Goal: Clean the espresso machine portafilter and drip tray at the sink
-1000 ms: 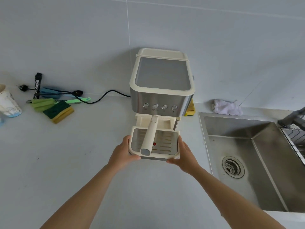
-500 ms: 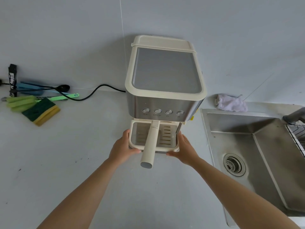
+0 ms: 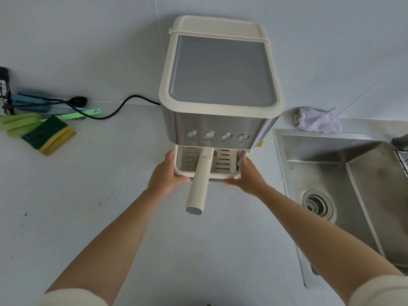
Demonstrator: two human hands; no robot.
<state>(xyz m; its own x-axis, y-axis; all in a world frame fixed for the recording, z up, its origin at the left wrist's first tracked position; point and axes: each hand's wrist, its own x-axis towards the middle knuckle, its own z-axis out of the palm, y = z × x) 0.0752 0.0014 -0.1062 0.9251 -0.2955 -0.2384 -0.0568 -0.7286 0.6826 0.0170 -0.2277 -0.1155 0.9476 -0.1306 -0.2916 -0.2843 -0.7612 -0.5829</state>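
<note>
Jutting portafilter handle blocks drip tray front centre; counter open before it, sink rightward.

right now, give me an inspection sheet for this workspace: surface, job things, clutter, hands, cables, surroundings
surface: grey countertop, a few dark specks
job's things: espresso machine upright; portafilter mounted, handle pointing at the viewer; drip tray at the machine's base; sink to the right
clutter: sponge and green brushes far left; crumpled cloth behind the sink
hands: left hand and right hand grip the tray's two sides
cables: black power cord runs left from the machine
surroundings: grey tiled wall; faucet partly in view
</note>
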